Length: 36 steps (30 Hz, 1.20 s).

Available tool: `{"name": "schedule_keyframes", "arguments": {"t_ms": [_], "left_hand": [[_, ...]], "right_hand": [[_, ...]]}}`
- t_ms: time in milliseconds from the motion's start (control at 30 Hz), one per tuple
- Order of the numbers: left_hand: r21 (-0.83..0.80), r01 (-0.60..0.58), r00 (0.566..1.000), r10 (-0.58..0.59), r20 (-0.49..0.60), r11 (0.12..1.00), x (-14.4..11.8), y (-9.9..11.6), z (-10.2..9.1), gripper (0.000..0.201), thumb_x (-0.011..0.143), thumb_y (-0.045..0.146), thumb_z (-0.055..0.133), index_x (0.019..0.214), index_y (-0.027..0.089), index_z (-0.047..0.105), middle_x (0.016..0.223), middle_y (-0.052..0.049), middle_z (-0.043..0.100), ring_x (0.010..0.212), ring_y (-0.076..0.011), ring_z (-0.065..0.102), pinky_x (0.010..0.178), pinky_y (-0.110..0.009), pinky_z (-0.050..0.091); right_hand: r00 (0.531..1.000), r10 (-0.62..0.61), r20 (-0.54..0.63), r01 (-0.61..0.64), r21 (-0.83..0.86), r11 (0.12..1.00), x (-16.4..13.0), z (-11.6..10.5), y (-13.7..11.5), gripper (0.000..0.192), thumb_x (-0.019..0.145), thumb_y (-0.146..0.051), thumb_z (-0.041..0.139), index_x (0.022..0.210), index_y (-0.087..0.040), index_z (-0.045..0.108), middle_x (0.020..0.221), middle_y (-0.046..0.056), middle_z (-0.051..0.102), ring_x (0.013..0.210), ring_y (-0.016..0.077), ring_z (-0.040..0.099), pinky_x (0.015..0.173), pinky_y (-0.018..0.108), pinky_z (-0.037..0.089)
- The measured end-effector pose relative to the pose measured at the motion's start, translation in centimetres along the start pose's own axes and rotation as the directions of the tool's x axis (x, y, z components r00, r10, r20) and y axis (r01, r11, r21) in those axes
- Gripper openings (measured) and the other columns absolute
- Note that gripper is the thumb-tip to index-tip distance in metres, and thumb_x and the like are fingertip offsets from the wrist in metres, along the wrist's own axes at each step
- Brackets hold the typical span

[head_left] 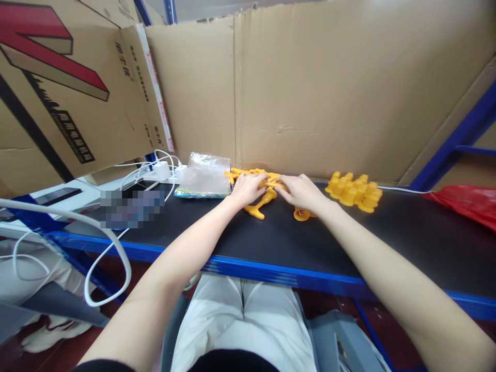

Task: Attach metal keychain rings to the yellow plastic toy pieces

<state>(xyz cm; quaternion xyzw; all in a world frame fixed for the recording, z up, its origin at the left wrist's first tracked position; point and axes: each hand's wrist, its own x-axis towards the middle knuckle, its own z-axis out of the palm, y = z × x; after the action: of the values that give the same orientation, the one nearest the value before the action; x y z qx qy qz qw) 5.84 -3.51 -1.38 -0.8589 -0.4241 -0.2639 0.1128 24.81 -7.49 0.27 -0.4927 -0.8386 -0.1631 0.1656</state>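
A small heap of yellow-orange branched plastic pieces [253, 171] lies on the black tabletop against the cardboard. My left hand [248, 189] is curled over the left part of the heap, its fingers bent around a piece. From the right, my right hand [301, 192] grips a yellow-orange piece between thumb and fingers, close to my left fingertips. The fingers partly hide what each hand holds. A T-ended yellow piece [256, 211] lies just in front of my left hand. Below my right hand sits a round, cup-like yellow piece [301, 214].
Several yellow cup-shaped pieces [354, 192] stand grouped to the right. A clear plastic bag [205, 175] lies left of the heap, near white chargers [161, 170] and cables. A red bag [465, 204] rests at far right. Cardboard [310, 93] walls the back; a blue rail [251, 273] edges the front.
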Motion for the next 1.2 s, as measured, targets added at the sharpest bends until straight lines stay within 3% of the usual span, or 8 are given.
{"name": "schedule_keyframes", "arguments": {"t_ms": [200, 433, 600, 733, 867, 1033, 1200], "left_hand": [[0.006, 0.038, 0.999, -0.038, 0.013, 0.999, -0.1, 0.7, -0.4, 0.032, 0.080, 0.028, 0.056, 0.110, 0.022, 0.062, 0.096, -0.006, 0.070, 0.093, -0.0238, 0.063, 0.085, -0.036, 0.043], [-0.001, 0.109, 0.993, -0.109, 0.042, 0.994, -0.1, 1.3, -0.8, 0.036, 0.077, 0.035, 0.055, 0.110, 0.022, 0.063, 0.086, -0.005, 0.069, 0.082, -0.0245, 0.064, 0.071, -0.033, 0.045], [0.023, 0.112, 0.991, -0.114, 0.073, 0.993, -0.2, 1.2, -1.3, 0.034, 0.076, 0.035, 0.054, 0.105, 0.022, 0.064, 0.086, -0.005, 0.069, 0.084, -0.0236, 0.064, 0.072, -0.032, 0.044], [0.014, 0.110, 0.990, -0.110, 0.083, 0.994, -0.2, 1.1, -1.3, 0.034, 0.076, 0.034, 0.054, 0.105, 0.022, 0.064, 0.090, -0.006, 0.069, 0.087, -0.0237, 0.064, 0.074, -0.032, 0.044], [-0.002, 0.154, 0.986, -0.153, 0.062, 0.988, -0.1, 0.9, -0.9, 0.037, 0.075, 0.036, 0.055, 0.109, 0.022, 0.064, 0.091, -0.006, 0.070, 0.086, -0.0247, 0.064, 0.074, -0.033, 0.045], [-0.036, 0.223, 0.974, -0.222, 0.038, 0.974, -0.1, -0.4, -0.5, 0.035, 0.075, 0.038, 0.055, 0.104, 0.021, 0.065, 0.090, -0.007, 0.069, 0.086, -0.0248, 0.063, 0.074, -0.033, 0.045], [-0.026, 0.265, 0.963, -0.264, 0.059, 0.964, 0.0, -1.6, 0.1, 0.035, 0.074, 0.038, 0.055, 0.103, 0.021, 0.065, 0.085, -0.007, 0.069, 0.083, -0.0248, 0.063, 0.072, -0.033, 0.046]], "right_hand": [[0.987, 0.090, 0.131, -0.082, -0.069, 0.994, 0.0, 0.1, 0.2, 0.025, 0.094, -0.031, 0.037, 0.096, -0.016, 0.058, 0.100, 0.011, 0.067, 0.091, 0.0242, 0.059, 0.071, 0.031, 0.029], [0.999, 0.039, -0.007, -0.039, -0.102, 0.994, -0.1, -0.2, 0.3, 0.018, 0.089, -0.027, 0.048, 0.102, -0.016, 0.052, 0.099, 0.011, 0.066, 0.087, 0.0232, 0.059, 0.070, 0.030, 0.027], [0.999, 0.040, 0.021, -0.040, 0.011, 0.999, -0.1, 0.5, 0.8, 0.023, 0.092, -0.033, 0.043, 0.105, -0.016, 0.053, 0.104, 0.011, 0.066, 0.093, 0.0238, 0.059, 0.076, 0.033, 0.030], [0.996, 0.044, 0.077, -0.042, -0.032, 0.999, 0.1, 0.9, 1.1, 0.022, 0.094, -0.029, 0.037, 0.097, -0.017, 0.056, 0.099, 0.010, 0.066, 0.090, 0.0231, 0.059, 0.074, 0.033, 0.030], [1.000, 0.029, -0.009, -0.030, -0.112, 0.993, 0.0, 0.5, 1.8, 0.015, 0.089, -0.026, 0.046, 0.097, -0.016, 0.053, 0.095, 0.010, 0.066, 0.088, 0.0231, 0.059, 0.073, 0.033, 0.030], [0.983, 0.179, -0.039, -0.182, -0.117, 0.976, -0.3, -0.5, 3.6, 0.018, 0.086, -0.028, 0.050, 0.101, -0.018, 0.053, 0.094, 0.009, 0.067, 0.085, 0.0238, 0.060, 0.070, 0.032, 0.034], [0.919, 0.393, -0.006, -0.392, -0.101, 0.914, -0.8, -0.6, 7.1, 0.023, 0.086, -0.032, 0.052, 0.103, -0.019, 0.057, 0.097, 0.011, 0.066, 0.088, 0.0245, 0.061, 0.069, 0.031, 0.040]]}}
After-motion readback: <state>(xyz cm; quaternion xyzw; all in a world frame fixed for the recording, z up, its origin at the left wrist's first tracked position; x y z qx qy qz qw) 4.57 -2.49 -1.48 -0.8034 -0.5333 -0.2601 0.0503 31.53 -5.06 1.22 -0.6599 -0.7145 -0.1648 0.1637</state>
